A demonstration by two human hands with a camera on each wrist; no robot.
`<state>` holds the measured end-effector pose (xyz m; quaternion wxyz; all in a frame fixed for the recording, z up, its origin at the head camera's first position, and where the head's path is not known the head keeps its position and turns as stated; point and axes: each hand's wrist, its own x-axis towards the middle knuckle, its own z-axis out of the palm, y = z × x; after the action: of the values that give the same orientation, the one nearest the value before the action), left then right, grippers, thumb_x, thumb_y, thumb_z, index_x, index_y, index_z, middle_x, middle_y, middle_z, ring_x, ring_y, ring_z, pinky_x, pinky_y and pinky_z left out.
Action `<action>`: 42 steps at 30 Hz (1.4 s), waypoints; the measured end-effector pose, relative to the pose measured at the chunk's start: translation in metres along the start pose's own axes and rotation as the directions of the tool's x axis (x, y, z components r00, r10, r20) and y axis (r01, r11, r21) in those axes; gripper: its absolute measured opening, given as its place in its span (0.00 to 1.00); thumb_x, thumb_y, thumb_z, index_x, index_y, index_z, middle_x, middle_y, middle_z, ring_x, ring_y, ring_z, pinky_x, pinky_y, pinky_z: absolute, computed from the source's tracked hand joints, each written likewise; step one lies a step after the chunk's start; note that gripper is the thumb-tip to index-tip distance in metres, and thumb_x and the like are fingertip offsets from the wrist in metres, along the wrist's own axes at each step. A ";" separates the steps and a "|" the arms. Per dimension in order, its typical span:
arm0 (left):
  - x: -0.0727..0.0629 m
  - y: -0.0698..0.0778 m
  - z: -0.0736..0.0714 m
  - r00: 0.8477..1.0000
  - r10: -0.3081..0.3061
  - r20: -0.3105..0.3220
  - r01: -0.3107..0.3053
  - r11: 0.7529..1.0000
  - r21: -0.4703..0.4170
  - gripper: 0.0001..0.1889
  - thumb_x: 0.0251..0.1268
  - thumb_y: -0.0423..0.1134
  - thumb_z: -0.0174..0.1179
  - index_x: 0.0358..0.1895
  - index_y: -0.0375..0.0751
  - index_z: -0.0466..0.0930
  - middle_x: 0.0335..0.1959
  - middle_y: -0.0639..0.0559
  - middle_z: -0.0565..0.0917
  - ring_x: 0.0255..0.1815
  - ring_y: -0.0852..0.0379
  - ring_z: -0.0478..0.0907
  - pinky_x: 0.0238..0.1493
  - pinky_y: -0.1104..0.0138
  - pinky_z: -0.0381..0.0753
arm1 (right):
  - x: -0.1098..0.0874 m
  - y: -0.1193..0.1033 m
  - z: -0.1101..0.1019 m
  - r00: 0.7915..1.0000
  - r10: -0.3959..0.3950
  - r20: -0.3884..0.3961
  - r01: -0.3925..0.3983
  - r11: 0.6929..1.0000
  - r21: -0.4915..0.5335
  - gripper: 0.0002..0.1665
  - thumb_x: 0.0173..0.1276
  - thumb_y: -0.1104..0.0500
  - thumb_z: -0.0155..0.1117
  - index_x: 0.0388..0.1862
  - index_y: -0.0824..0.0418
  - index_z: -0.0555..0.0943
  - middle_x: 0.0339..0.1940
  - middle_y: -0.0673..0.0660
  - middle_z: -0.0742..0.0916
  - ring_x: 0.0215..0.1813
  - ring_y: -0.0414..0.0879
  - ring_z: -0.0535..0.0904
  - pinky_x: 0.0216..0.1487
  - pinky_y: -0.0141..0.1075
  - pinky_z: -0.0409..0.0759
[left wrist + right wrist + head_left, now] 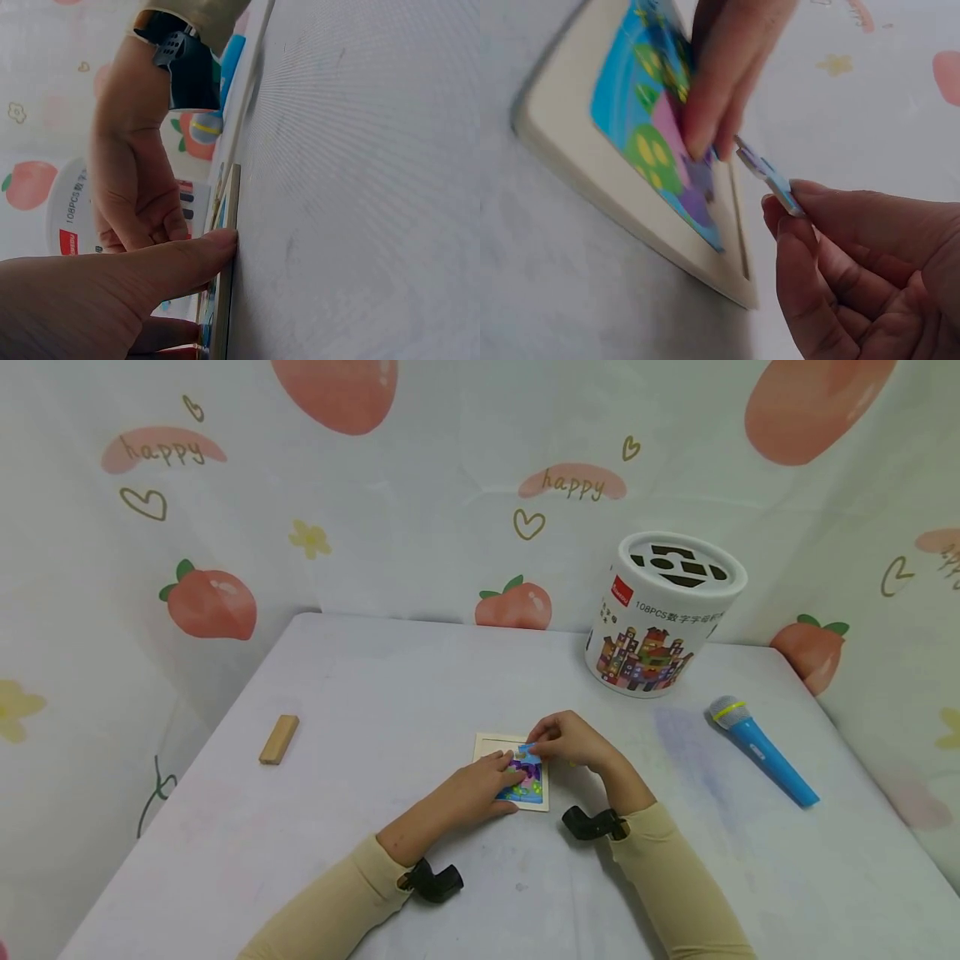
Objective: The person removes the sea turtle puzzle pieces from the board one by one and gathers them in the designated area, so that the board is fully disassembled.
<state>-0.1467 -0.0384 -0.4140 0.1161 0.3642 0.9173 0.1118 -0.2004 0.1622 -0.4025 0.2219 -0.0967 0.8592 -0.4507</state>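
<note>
Head view: your left hand (pixel 476 789) covers part of the jigsaw puzzle (pixel 531 792); your sleeves (pixel 322 902) run off the bottom edge. Right wrist: your left fingers (pixel 724 86) blur, puzzle cropped at top.

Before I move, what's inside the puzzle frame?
In the puzzle frame lie puzzle pieces showing blue, green, pink and purple, with yellow spots. The left hand covers part of the inside, so whatever lies beneath it can't be seen.
</note>
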 end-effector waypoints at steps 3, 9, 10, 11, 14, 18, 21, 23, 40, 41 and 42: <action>-0.001 0.001 -0.002 1.000 -0.004 -0.005 0.004 1.000 -0.012 0.26 0.63 0.51 0.58 0.62 0.45 0.73 0.69 0.40 0.65 0.71 0.45 0.61 0.65 0.56 0.68 | -0.002 0.000 -0.005 1.000 -0.014 -0.001 0.014 1.000 0.018 0.09 0.63 0.63 0.63 0.39 0.68 0.81 0.27 0.53 0.85 0.28 0.40 0.79 0.33 0.33 0.80; -0.002 0.002 -0.002 1.000 -0.005 -0.011 0.005 1.000 -0.015 0.26 0.63 0.51 0.58 0.62 0.45 0.73 0.69 0.40 0.66 0.71 0.46 0.61 0.66 0.57 0.67 | -0.008 0.004 -0.013 0.999 -0.033 0.007 0.033 0.999 0.011 0.10 0.63 0.61 0.63 0.38 0.69 0.80 0.24 0.50 0.83 0.27 0.42 0.76 0.30 0.33 0.76; -0.002 0.002 -0.002 1.000 -0.004 -0.011 0.004 1.000 -0.014 0.26 0.63 0.51 0.58 0.62 0.45 0.73 0.69 0.40 0.66 0.71 0.46 0.61 0.66 0.57 0.67 | -0.009 0.005 -0.014 0.999 -0.033 0.007 0.033 0.999 0.011 0.10 0.63 0.61 0.63 0.38 0.69 0.80 0.24 0.50 0.83 0.27 0.42 0.76 0.30 0.33 0.75; -0.002 0.002 -0.002 1.000 -0.004 -0.011 0.004 1.000 -0.014 0.26 0.63 0.51 0.58 0.62 0.44 0.73 0.69 0.40 0.66 0.71 0.46 0.61 0.66 0.57 0.67 | -0.009 0.006 -0.015 0.999 -0.035 0.007 0.035 0.999 0.013 0.11 0.63 0.61 0.62 0.38 0.70 0.80 0.24 0.50 0.83 0.27 0.42 0.76 0.30 0.33 0.75; -0.001 0.002 -0.001 1.000 -0.007 -0.009 0.007 1.000 -0.019 0.26 0.63 0.51 0.58 0.62 0.44 0.73 0.69 0.40 0.65 0.71 0.46 0.61 0.66 0.57 0.67 | -0.011 0.009 -0.017 1.000 -0.029 0.004 0.029 0.999 0.017 0.12 0.64 0.61 0.62 0.40 0.70 0.80 0.25 0.51 0.83 0.28 0.42 0.76 0.32 0.33 0.77; -0.001 0.001 0.000 1.000 -0.014 -0.003 0.014 1.000 -0.024 0.26 0.63 0.51 0.58 0.63 0.45 0.72 0.69 0.41 0.65 0.71 0.46 0.61 0.67 0.56 0.66 | -0.012 0.012 -0.020 1.000 -0.011 -0.004 0.011 1.000 0.015 0.12 0.64 0.61 0.62 0.41 0.70 0.79 0.26 0.51 0.83 0.29 0.41 0.78 0.35 0.34 0.80; -0.001 0.001 0.001 1.000 -0.020 0.000 0.020 0.999 -0.025 0.26 0.63 0.51 0.57 0.63 0.45 0.72 0.69 0.41 0.65 0.71 0.47 0.60 0.67 0.56 0.66 | -0.014 0.013 -0.022 1.000 0.000 -0.013 0.000 1.000 0.011 0.13 0.64 0.61 0.62 0.42 0.70 0.79 0.27 0.52 0.83 0.30 0.41 0.78 0.36 0.34 0.81; 0.000 0.001 0.001 1.000 -0.022 0.001 0.022 0.999 -0.025 0.26 0.63 0.51 0.57 0.63 0.45 0.72 0.69 0.41 0.65 0.72 0.47 0.60 0.67 0.56 0.66 | -0.016 0.014 -0.024 1.000 0.001 -0.020 -0.001 1.000 0.011 0.13 0.64 0.61 0.62 0.42 0.70 0.79 0.28 0.52 0.83 0.30 0.41 0.78 0.35 0.34 0.80; 0.000 0.002 0.001 0.999 -0.032 -0.003 0.032 0.999 -0.002 0.26 0.63 0.51 0.58 0.63 0.46 0.72 0.69 0.41 0.65 0.71 0.47 0.60 0.67 0.57 0.66 | -0.027 0.028 -0.042 0.997 -0.004 -0.079 0.003 1.000 -0.001 0.14 0.64 0.61 0.62 0.42 0.71 0.79 0.26 0.52 0.83 0.29 0.41 0.78 0.35 0.35 0.80; 0.000 0.002 0.002 1.000 -0.031 -0.002 0.031 1.000 0.002 0.26 0.63 0.51 0.58 0.63 0.46 0.72 0.69 0.41 0.65 0.71 0.47 0.60 0.67 0.57 0.66 | -0.028 0.029 -0.043 0.997 -0.003 -0.083 0.003 1.000 -0.002 0.14 0.64 0.61 0.62 0.42 0.71 0.79 0.26 0.52 0.83 0.29 0.41 0.78 0.35 0.35 0.80; 0.000 0.002 0.002 1.000 -0.031 0.000 0.031 1.000 0.000 0.26 0.63 0.51 0.58 0.63 0.46 0.72 0.69 0.41 0.65 0.71 0.47 0.60 0.67 0.57 0.66 | -0.028 0.030 -0.044 0.996 -0.004 -0.084 0.003 1.000 -0.005 0.14 0.64 0.61 0.62 0.42 0.71 0.79 0.26 0.52 0.83 0.28 0.41 0.78 0.34 0.35 0.80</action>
<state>-0.1447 -0.0366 -0.4156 0.1178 0.3498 0.9229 0.1098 -0.1949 0.2221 -0.3972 0.1845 -0.0795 0.8687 -0.4527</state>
